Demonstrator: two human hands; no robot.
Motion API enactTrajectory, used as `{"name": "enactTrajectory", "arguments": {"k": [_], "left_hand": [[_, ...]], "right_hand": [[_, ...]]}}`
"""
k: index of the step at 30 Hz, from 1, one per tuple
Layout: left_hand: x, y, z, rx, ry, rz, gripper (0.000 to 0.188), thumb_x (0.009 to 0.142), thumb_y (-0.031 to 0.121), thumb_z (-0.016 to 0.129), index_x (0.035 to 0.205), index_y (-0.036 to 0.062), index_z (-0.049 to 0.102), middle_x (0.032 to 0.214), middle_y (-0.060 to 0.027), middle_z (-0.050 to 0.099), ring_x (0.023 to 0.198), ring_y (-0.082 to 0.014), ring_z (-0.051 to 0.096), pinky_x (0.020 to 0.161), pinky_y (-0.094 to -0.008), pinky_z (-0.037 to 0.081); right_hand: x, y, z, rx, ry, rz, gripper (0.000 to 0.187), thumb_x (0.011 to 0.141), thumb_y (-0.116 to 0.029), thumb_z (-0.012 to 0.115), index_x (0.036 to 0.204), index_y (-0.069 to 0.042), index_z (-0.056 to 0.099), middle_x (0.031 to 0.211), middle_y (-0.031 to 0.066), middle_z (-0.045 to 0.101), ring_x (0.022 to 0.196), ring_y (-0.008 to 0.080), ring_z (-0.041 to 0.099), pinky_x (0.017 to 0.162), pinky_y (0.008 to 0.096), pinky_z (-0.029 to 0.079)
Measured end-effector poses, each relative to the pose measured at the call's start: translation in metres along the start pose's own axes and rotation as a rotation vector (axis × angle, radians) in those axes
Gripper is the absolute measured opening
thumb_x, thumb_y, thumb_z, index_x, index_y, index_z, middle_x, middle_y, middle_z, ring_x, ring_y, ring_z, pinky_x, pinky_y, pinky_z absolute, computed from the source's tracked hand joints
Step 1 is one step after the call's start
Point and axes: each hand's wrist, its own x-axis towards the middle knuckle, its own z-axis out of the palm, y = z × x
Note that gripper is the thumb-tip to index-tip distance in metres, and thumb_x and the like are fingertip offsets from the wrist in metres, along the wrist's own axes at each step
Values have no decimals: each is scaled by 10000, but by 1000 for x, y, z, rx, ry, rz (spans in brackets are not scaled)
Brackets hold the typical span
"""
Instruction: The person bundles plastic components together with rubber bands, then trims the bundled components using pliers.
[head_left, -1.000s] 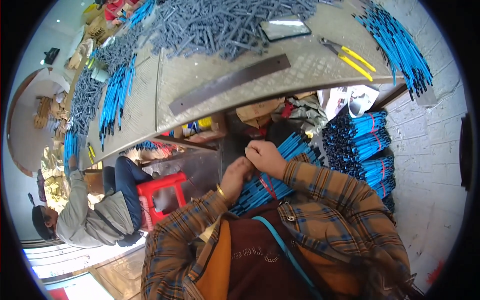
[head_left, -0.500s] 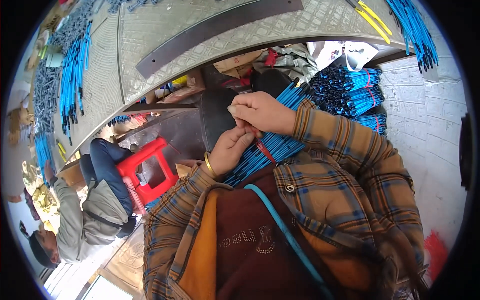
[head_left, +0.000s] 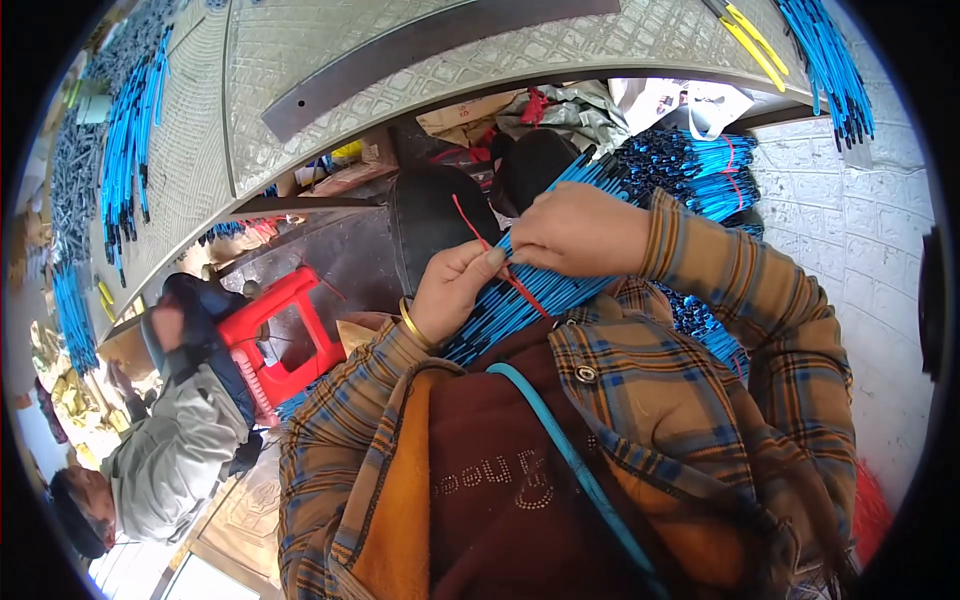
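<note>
Across my lap lies a bundle of thin blue rods [head_left: 556, 290] with black tips, slanting from lower left to upper right. A red tie [head_left: 528, 296] crosses the bundle, and its free end sticks up above my left hand. My left hand [head_left: 452, 292], with a gold bangle at the wrist, is closed in a pinch on this tie between thumb and forefinger. My right hand [head_left: 580, 232] rests over the upper part of the bundle, its fingers curled close to the tie. Whatever sits in those right fingertips is hidden.
A table edge [head_left: 440, 105] with a dark metal strip [head_left: 430, 62] curves ahead. Yellow-handled pliers [head_left: 755, 45] and loose blue rods [head_left: 828, 70] lie on it. Tied bundles [head_left: 722, 190] stand at right. A red stool [head_left: 290, 335] and a co-worker [head_left: 175, 450] are at left.
My right hand has moved right and slightly down, away from my left hand. The tie's free end now shows above the left hand. At left, the co-worker's arm has shifted.
</note>
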Motion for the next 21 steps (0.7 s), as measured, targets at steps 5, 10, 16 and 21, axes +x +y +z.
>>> {"name": "enactTrajectory", "arguments": {"k": [5,10,16,21], "left_hand": [[0,4,8,-64,54,-2,242,907,204,473,791,17,573,710,12,545,683,-47,477,650,-189,382],[-2,8,3,-121,57,-118,236,902,211,481,795,25,578,635,27,497,603,-43,422,582,-186,339],[-5,5,3,-148,76,-32,237,900,212,481,790,26,579,595,23,464,559,-50,384,546,-191,310],[-5,3,5,-181,71,-17,246,901,212,477,783,19,576,609,14,471,572,-53,398,555,-189,322]], "right_hand": [[-7,-13,9,-19,-104,15,165,781,-266,565,762,-104,588,690,48,541,673,230,533,611,365,392],[-12,-27,29,-216,73,-33,136,734,-251,590,714,-118,567,659,33,518,672,217,507,615,362,348],[-6,-25,47,-328,258,64,131,702,-225,604,672,-121,530,663,26,514,675,218,498,621,367,328],[-8,-25,51,-197,287,92,158,706,-218,608,647,-124,496,677,28,517,679,218,500,618,362,322]]}}
